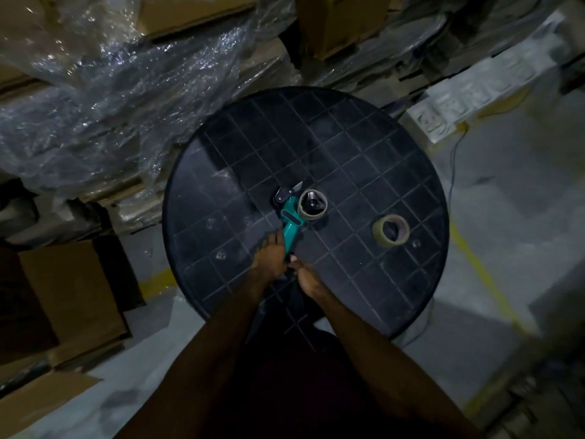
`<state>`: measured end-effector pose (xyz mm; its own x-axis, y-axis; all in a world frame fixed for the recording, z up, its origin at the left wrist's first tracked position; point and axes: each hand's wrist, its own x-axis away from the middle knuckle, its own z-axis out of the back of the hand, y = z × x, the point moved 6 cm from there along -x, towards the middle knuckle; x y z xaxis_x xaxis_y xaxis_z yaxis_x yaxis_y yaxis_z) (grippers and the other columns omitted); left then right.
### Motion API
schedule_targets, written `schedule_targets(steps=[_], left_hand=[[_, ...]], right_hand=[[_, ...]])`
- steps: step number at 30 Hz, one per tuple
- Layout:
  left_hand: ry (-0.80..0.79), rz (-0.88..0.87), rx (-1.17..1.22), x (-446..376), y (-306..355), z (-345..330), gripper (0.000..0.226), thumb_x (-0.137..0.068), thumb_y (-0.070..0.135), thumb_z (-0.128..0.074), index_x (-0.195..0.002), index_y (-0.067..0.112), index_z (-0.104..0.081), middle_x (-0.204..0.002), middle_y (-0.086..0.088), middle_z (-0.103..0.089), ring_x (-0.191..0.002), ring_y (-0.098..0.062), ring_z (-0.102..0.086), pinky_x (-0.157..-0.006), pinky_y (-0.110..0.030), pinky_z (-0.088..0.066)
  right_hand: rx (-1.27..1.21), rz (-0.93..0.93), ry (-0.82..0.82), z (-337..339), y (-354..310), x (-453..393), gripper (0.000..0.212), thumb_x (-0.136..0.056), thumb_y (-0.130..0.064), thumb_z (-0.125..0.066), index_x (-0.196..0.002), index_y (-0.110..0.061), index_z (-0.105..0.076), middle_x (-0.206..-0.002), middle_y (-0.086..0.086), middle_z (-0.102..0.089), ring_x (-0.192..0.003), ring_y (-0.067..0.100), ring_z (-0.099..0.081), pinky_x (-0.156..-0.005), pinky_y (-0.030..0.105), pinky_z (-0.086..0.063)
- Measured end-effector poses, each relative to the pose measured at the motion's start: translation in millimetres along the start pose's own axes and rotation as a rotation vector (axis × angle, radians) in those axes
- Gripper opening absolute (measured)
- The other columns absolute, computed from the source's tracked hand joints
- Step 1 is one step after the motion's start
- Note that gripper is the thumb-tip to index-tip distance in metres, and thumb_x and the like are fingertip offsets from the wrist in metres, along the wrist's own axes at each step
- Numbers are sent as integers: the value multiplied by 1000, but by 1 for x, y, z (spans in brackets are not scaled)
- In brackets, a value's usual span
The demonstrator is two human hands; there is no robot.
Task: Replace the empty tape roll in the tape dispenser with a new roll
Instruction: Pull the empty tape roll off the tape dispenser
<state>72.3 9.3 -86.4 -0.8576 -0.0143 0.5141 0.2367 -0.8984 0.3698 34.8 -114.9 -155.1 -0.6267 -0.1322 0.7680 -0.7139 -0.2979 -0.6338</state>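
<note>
Dim storage area, head view looking down. Cardboard boxes at 9 o'clock on the floor, clear plastic wrap over more stacked cartons at 10 to 11 o'clock. Round black table with a raised grid pattern fills the centre.

Left hand is at about 6 o'clock on the table, fingers curled around the near end of the tape dispenser handle, gripping it. The dispenser is teal with a black head, lies flat on the table, handle pointing toward 6 o'clock, blade end toward 12 o'clock. On its hub sits 1 near-empty roll, a thin brown ring around a black hub, just right of the teal body at table centre.

Right hand is just beside the left hand, fingertips touching the very bottom of the handle; fingers look bent, but cannot tell if they are actually clamped on it, too dark and blurred.

New tape roll lies at 3 o'clock from the dispenser, apart from it, tilted so its open core faces the camera, yellowish-tan, untouched by either hand.

Grey floor with a yellow line at 4 o'clock, white foam block at 1 to 2 o'clock beyond the table edge.
</note>
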Motion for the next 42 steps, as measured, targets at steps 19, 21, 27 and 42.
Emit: schedule_targets(steps=[19, 21, 27, 42], left_hand=[[141, -63, -135, 43, -19, 18, 77, -71, 20, -71, -142, 17, -42, -140, -11, -45, -127, -32, -45, -102, -44, -42], [148, -7, 6, 45, 0, 19, 68, -73, 19, -68, -138, 15, -48, -134, -12, -49, -116, -31, -53, -93, -41, -51], [14, 136, 391, 34, 35, -5, 36, -79, 18, -61, -112, 5, -62, -106, -21, -70, -100, -39, -66, -84, -44, -56], [-62, 449, 664, 15, 47, -47, 44, -97, 32, -56, -122, -4, -61, -126, -26, -64, -120, -39, -59, -100, -36, -46]], right_hand=[[-74, 131, 211, 64, 12, 30, 46, -86, -14, -72, -130, -13, -58, -111, 4, -70, -99, 17, -66, -91, 33, -53], [-89, 190, 238, 67, 1, 32, 48, -88, -11, -70, -134, -13, -54, -122, 3, -67, -110, 16, -63, -97, 31, -51], [-53, 181, 274, 76, -14, 27, 40, -91, -18, -66, -131, -14, -58, -122, 6, -66, -112, 21, -62, -97, 35, -50], [-24, 72, 271, 98, -18, 7, 28, -95, -23, -61, -120, -11, -58, -100, 7, -67, -82, 18, -64, -67, 28, -56]])
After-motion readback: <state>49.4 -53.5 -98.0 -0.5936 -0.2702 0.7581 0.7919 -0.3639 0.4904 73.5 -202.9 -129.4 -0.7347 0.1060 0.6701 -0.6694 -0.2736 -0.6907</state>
